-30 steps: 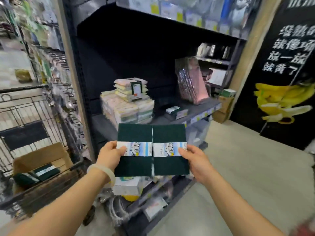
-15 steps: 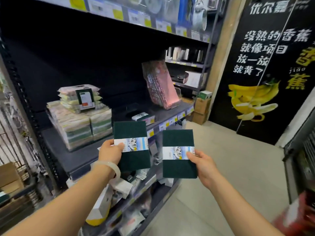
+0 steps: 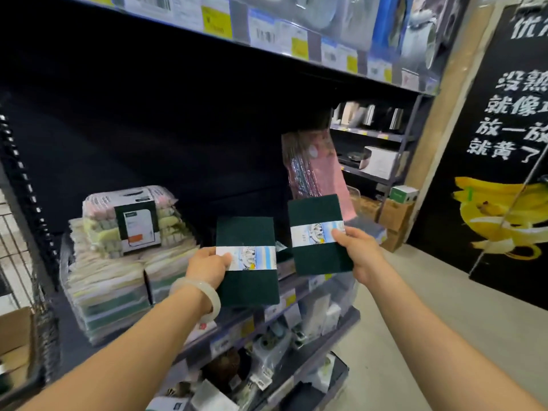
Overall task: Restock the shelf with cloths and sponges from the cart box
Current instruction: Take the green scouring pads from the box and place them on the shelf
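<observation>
My left hand [image 3: 209,264] grips a dark green scouring pad pack [image 3: 247,280] by its white paper band, held upright over the front edge of the black shelf [image 3: 74,345]. My right hand [image 3: 360,252] grips a second green pad pack [image 3: 318,253], higher and further right, in front of a leaning pink cloth pack [image 3: 317,170]. Stacked packs of pastel sponges and cloths [image 3: 118,262] fill the shelf's left part. The cart box [image 3: 14,330] shows only as a cardboard corner at the far left edge.
Dark bare shelf surface lies between the sponge stack and the pink pack. A lower shelf [image 3: 296,327] holds small packaged goods. The wire cart [image 3: 20,253] is at the left. Cardboard boxes [image 3: 393,221] sit on the floor by a banana poster wall [image 3: 504,209].
Both pads, held side by side a second ago, have separated and moved toward the shelf; the right one rose higher. My view turned right, away from the cart.
</observation>
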`<move>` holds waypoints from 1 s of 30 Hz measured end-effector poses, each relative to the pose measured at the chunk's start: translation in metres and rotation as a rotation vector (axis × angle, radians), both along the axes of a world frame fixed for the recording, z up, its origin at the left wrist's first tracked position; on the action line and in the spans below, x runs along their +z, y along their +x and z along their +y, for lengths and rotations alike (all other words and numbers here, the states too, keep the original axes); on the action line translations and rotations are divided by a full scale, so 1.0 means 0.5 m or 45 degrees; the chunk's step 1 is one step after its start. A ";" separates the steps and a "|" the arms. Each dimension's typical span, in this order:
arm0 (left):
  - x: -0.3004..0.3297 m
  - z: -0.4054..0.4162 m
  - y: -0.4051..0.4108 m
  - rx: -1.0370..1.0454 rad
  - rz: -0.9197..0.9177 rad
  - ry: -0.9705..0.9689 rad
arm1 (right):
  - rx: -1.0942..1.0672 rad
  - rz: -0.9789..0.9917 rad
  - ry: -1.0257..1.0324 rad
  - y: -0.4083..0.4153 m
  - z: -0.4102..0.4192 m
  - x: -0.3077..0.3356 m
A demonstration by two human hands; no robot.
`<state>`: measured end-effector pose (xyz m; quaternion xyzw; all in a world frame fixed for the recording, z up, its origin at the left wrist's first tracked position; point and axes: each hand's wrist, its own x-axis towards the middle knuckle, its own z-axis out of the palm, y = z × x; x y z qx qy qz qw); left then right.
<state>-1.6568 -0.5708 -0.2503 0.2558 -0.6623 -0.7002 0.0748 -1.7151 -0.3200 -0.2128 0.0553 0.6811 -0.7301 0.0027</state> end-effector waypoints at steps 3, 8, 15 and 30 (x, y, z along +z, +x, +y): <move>-0.023 -0.015 -0.034 0.016 -0.060 -0.064 | 0.048 -0.051 0.013 -0.081 -0.026 -0.014; -0.055 -0.044 -0.093 0.117 -0.101 -0.066 | 0.184 -0.108 0.085 -0.197 -0.089 -0.025; -0.050 -0.030 -0.128 0.353 -0.083 -0.027 | 0.494 -0.111 0.534 -0.289 -0.161 -0.068; -0.084 -0.008 -0.212 0.510 -0.059 0.121 | 0.961 0.098 1.795 -0.303 -0.187 -0.110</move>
